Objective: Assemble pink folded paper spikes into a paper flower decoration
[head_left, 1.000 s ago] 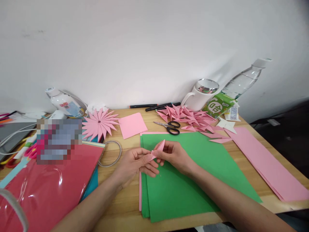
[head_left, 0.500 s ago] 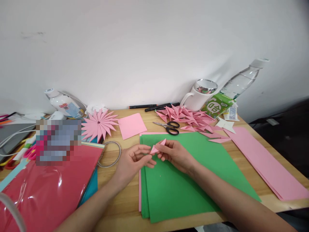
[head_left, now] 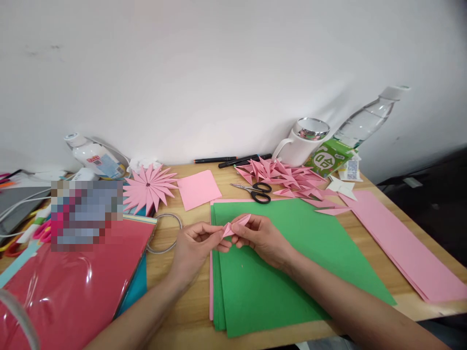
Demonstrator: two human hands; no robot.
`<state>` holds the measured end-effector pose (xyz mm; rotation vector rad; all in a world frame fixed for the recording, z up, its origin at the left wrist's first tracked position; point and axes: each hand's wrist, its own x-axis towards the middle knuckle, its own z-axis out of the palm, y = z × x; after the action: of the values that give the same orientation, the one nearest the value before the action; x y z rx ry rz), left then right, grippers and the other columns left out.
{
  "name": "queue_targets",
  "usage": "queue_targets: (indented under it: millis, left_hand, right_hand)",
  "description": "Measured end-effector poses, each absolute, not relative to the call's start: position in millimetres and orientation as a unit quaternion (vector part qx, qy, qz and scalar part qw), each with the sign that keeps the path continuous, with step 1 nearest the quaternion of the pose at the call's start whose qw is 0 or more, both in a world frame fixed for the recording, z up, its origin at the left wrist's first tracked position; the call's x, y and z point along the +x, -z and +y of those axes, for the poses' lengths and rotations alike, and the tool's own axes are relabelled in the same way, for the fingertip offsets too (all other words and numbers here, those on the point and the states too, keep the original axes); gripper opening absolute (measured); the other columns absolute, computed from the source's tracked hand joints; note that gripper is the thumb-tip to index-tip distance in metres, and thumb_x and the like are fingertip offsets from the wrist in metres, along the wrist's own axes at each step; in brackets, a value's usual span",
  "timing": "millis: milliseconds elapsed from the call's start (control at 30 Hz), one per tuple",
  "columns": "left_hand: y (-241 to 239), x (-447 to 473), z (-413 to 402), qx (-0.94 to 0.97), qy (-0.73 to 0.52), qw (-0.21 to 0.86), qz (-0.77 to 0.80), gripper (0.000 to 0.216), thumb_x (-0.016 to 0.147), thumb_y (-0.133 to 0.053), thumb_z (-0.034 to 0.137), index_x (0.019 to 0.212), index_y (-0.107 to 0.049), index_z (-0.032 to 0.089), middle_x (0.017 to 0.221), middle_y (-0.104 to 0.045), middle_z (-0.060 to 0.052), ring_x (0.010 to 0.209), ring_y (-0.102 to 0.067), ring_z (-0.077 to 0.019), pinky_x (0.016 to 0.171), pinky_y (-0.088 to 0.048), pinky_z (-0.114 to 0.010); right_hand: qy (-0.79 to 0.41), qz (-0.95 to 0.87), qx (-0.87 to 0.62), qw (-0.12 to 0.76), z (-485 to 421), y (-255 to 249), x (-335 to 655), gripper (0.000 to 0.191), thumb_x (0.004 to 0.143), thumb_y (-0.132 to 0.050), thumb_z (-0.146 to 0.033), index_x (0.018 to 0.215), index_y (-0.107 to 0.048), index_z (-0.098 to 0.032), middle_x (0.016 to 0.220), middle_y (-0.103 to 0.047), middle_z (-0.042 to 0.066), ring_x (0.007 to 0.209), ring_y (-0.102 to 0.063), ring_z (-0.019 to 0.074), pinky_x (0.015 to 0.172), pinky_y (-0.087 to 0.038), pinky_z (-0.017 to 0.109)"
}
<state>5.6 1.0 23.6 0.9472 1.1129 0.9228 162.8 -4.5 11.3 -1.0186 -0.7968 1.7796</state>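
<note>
Folded pink paper pinched between fingertips of left hand and right hand, held above green sheets near their far left corner. Scissors, blades slightly parted, lie on wooden counter just beyond the sheets. Pink paper star at left, beside pink square. Pile of pointed pink pieces in front of white mug.

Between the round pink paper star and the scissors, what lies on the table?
The head view shows a pink paper square, then a strip of table before the scissors.
</note>
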Motion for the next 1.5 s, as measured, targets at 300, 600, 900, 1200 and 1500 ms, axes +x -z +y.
queue_targets:
  millis: [300,600,900,1200,1500]
  left_hand:
    - [-33.0,5.6,-1.4,0.387,-0.376,0.692,0.48,0.018,0.06,-0.077,0.023,0.068,-0.068,0.01,0.065,-0.071,-0.006,0.055,-0.066,-0.0157,0.05,-0.054,-0.023]
    - [-33.2,2.1,1.7,0.436,-0.343,0.705,0.443,0.025,0.071,-0.068,0.032,0.085,-0.07,0.011,0.08,-0.073,-0.01,0.073,-0.069,-0.0211,0.07,-0.056,-0.032]
    - [-33.0,3.6,2.1,0.514,-0.295,0.648,0.478,0.022,0.067,-0.07,0.03,0.077,-0.065,0.011,0.069,-0.069,-0.006,0.061,-0.066,-0.0174,0.058,-0.055,-0.028]
    - [-31.9,2.2,0.3,0.546,-0.209,0.681,0.441,0.016,0.062,-0.069,0.014,0.077,-0.063,0.014,0.074,-0.07,-0.003,0.067,-0.064,-0.0132,0.062,-0.05,-0.022]
    - [-31.7,6.5,-1.3,0.485,-0.244,0.675,0.499,0.014,0.063,-0.068,0.022,0.072,-0.062,0.012,0.061,-0.067,-0.002,0.055,-0.065,-0.0157,0.054,-0.053,-0.027]
  right_hand:
    - [-0.662,-0.397,-0.45,0.449,-5.2,-13.3,164.1,0.027,0.057,-0.078,-0.033,0.067,-0.062,-0.014,0.056,-0.061,-0.003,0.047,-0.051,0.0064,0.048,-0.041,0.02]
    - [-0.64,-0.395,-0.483,0.448,-0.9,-12.3,169.7,0.03,0.056,-0.078,-0.035,0.067,-0.059,-0.014,0.054,-0.057,-0.004,0.045,-0.047,0.0056,0.045,-0.039,0.019]
    - [-0.61,-0.489,-0.458,0.423,-2.0,-14.3,170.8,0.031,0.058,-0.077,-0.039,0.068,-0.061,-0.014,0.057,-0.061,-0.002,0.047,-0.049,0.0068,0.046,-0.04,0.019]
    - [-0.644,-0.512,-0.438,0.363,-5.5,-10.2,172.1,0.03,0.058,-0.077,-0.039,0.064,-0.064,-0.013,0.052,-0.057,-0.003,0.047,-0.046,0.0066,0.045,-0.037,0.019]
    - [-0.656,-0.469,-0.432,0.402,0.6,-11.9,173.8,0.025,0.057,-0.078,-0.033,0.068,-0.065,-0.014,0.061,-0.063,-0.001,0.053,-0.053,0.0083,0.052,-0.044,0.021]
